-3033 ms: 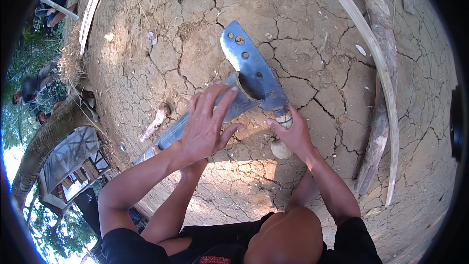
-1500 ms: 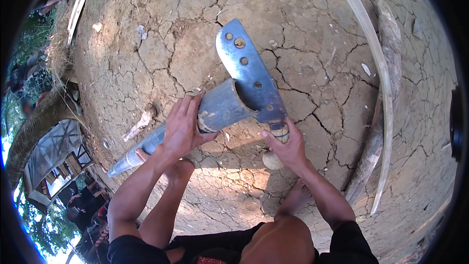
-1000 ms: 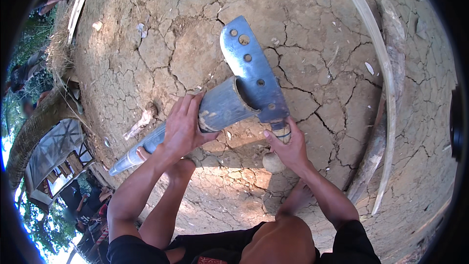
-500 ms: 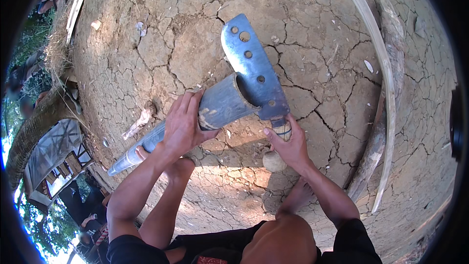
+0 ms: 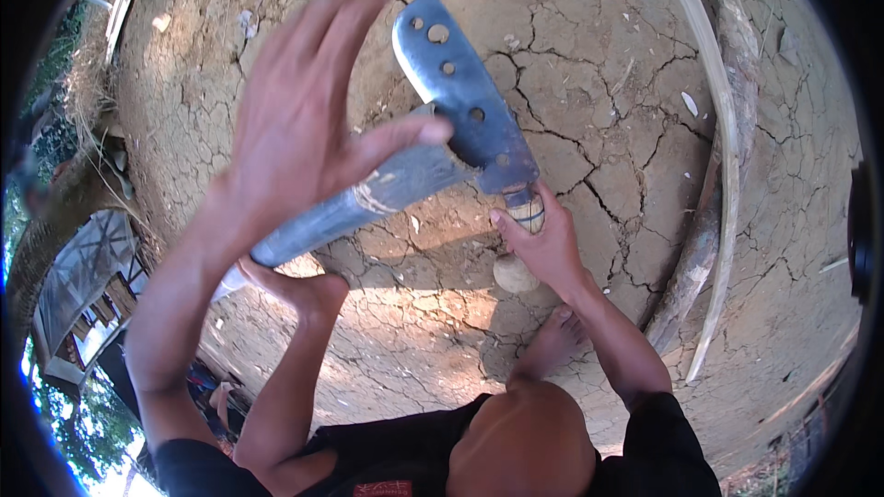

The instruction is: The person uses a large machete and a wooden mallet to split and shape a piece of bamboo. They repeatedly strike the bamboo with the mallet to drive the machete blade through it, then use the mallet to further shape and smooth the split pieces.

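Observation:
My right hand (image 5: 550, 244) is wrapped around the handle of a machete (image 5: 460, 74), a broad steel blade with several round holes and a pale rounded knob at the handle's end. The blade points up and to the left, against the open mouth of a thick grey-green bamboo tube (image 5: 414, 175). My left hand (image 5: 299, 120) is raised over the tube, blurred, with its fingers stretched out and nothing in it. It hides part of the tube. My left bare foot (image 5: 295, 290) rests against the tube's lower part.
The ground (image 5: 608, 55) is cracked dry soil. To the right lie a long split bamboo strip (image 5: 723, 129) and a rough log (image 5: 737, 46). My right foot (image 5: 557, 336) stands below the machete. A thick tree trunk (image 5: 55, 216) lies at the far left.
My left hand has let go of the bamboo tube and risen up with its fingers spread. The machete and tube have shifted slightly up and left in view; my right hand keeps its grip.

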Action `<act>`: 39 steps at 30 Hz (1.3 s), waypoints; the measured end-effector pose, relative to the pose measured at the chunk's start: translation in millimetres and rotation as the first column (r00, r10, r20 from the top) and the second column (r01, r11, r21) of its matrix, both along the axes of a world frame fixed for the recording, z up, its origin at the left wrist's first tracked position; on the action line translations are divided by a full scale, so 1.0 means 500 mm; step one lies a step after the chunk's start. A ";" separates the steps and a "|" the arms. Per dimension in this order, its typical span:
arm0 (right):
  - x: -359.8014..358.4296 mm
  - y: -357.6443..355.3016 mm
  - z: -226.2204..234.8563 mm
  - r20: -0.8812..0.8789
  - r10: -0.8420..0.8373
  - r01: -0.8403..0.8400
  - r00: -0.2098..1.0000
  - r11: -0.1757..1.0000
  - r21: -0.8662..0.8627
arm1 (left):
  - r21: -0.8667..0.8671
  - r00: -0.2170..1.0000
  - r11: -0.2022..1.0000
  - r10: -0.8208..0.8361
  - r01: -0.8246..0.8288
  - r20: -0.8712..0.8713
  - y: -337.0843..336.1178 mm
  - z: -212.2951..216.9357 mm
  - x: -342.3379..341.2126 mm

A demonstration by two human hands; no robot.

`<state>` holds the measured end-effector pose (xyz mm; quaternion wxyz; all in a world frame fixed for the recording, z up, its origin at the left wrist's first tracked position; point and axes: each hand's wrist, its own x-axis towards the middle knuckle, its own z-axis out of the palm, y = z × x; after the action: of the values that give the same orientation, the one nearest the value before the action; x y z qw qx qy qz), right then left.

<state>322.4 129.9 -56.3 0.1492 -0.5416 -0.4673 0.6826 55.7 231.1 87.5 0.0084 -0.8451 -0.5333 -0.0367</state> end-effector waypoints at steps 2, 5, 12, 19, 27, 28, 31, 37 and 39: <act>0.003 -0.006 0.002 -0.068 -0.037 0.039 0.997 0.999 0.024 | 0.027 0.991 0.991 -0.132 0.132 0.004 0.105 0.020 0.075; -0.035 -0.010 0.013 -0.106 0.030 -0.022 0.994 0.997 0.073 | -0.409 0.973 0.909 -0.159 0.078 -0.167 0.132 -0.077 0.107; -0.004 -0.012 -0.016 0.037 0.024 -0.028 0.999 0.993 0.115 | -0.511 0.978 0.858 -0.143 0.046 -0.153 0.164 -0.182 0.217; -0.053 -0.034 0.023 -0.049 0.053 -0.054 0.997 0.998 -0.029 | -0.226 0.994 0.974 -0.049 0.027 -0.094 0.057 -0.254 0.122; -0.006 0.001 -0.001 -0.547 -0.182 -0.212 0.817 0.787 -0.580 | -0.654 0.904 0.721 -0.406 0.227 -0.134 -0.049 -0.061 0.119; -0.012 0.012 0.000 -0.517 -0.138 -0.230 0.845 0.779 -0.583 | -0.653 0.903 0.725 -0.404 0.219 -0.146 -0.059 -0.062 0.108; -0.029 -0.012 -0.007 -0.410 -0.044 -0.163 0.911 0.875 -0.456 | -0.651 0.914 0.739 -0.368 0.175 -0.172 -0.062 -0.055 0.098; -0.046 -0.026 0.036 -0.160 -0.044 0.004 0.986 0.970 -0.241 | -0.672 0.931 0.733 -0.313 0.109 -0.190 -0.056 -0.043 0.112; -0.039 -0.020 0.022 -0.346 -0.131 -0.037 0.929 0.898 -0.439 | -0.694 0.927 0.713 -0.322 0.103 -0.193 -0.055 -0.039 0.113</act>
<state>302.7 119.8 -45.1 0.1248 -0.4353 -0.2522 0.8552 112.3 203.7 68.2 -0.2206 -0.8422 -0.4005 0.2858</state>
